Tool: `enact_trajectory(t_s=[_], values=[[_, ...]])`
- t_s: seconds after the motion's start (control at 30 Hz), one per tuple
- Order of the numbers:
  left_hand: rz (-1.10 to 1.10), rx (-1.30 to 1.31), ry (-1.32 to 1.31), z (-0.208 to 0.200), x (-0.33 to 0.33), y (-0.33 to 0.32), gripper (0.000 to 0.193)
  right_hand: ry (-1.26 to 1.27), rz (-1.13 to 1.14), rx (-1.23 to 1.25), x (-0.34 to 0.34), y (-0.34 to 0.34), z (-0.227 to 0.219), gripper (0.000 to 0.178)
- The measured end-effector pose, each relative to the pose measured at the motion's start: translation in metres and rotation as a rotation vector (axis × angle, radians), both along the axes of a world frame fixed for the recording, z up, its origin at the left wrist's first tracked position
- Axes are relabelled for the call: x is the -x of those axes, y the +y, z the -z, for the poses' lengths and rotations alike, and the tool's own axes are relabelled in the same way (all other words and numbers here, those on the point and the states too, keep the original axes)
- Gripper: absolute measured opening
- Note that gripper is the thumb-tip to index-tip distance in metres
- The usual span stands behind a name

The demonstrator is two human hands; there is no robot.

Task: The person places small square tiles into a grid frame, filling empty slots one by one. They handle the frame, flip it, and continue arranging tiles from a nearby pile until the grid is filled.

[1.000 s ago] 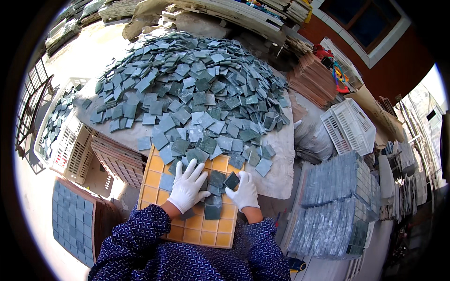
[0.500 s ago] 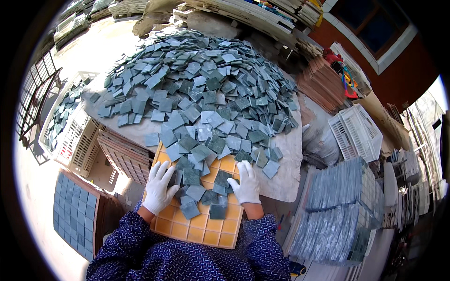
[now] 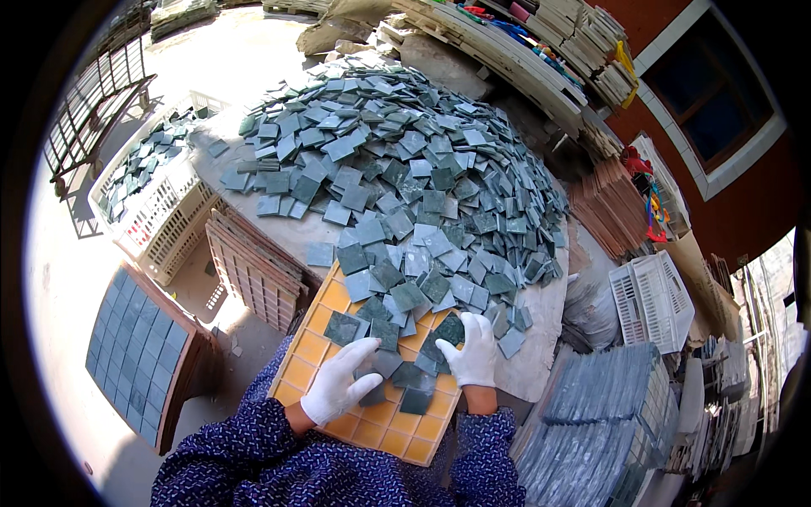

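Vs. half a sec ago: the whole view has swung, so everything sits further R. L hand (image 3: 340, 382), then at the board's L edge, is now in over the near tiles, fingers bent, thumb apart; can't tell if it grips one. R hand (image 3: 473, 351) is at the R edge, as before, now grasping a dark green tile (image 3: 445, 332) btwn thumb & fingers. Both wear white knit gloves; sleeves (image 3: 228, 448) are navy cloth w/ small pale flecks.

Orange board (image 3: 367, 433): rect., stiff-looking, w/ a grid of square recesses & paler ridges, at the near edge of the tabletop (image 3: 541, 325), close to the body. Loose tiles (image 3: 416, 400) lie on its middle & far parts, askew & overlapping; near & L cells show bare orange.

Beyond, a big tile heap (image 3: 405, 169): flat, thin squares, gray-green to blue-gray, matte, some dusty, spilling onto the board's far end. Tabletop's pale & rough-looking, w/ an uneven edge.

Far L: white slotted plastic crate (image 3: 173, 224) w/ more tiles. Nearer, brown gridded panels (image 3: 253, 270) lean in a stack; nearest L, a tile-faced stack (image 3: 135, 351). R: shiny blue-gray bundles (image 3: 604, 406) in tight rows, w/ a white slotted basket (image 3: 650, 300) beyond.
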State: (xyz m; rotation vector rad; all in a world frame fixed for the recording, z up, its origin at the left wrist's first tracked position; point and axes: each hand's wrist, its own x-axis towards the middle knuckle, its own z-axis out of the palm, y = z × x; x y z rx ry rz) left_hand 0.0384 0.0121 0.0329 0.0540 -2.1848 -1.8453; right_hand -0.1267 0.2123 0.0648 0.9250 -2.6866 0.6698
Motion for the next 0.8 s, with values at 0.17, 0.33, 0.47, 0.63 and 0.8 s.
enact_trajectory(t_s=[0.17,0.33,0.47,0.63,0.8], values=[[0.155,-0.625,-0.309,-0.011,0.005,0.003,0.049,-0.43,-0.36,0.057,-0.066,-0.033,-0.028,0.061],[0.102,-0.725,-0.35,-0.016,-0.006,0.001,0.036,-0.833,-0.286,0.454,-0.072,-0.022,-0.001,0.06],[0.108,-0.686,-0.358,-0.018,-0.01,0.0,0.036,-0.934,-0.207,0.423,-0.081,-0.025,-0.002,0.054],[0.098,-0.666,-0.348,-0.01,-0.009,0.004,0.038,-1.049,-0.084,0.461,-0.084,-0.028,-0.005,0.036],[0.12,-0.685,-0.349,-0.01,-0.009,0.005,0.044,-1.036,0.017,0.478,-0.082,-0.033,-0.012,0.021]])
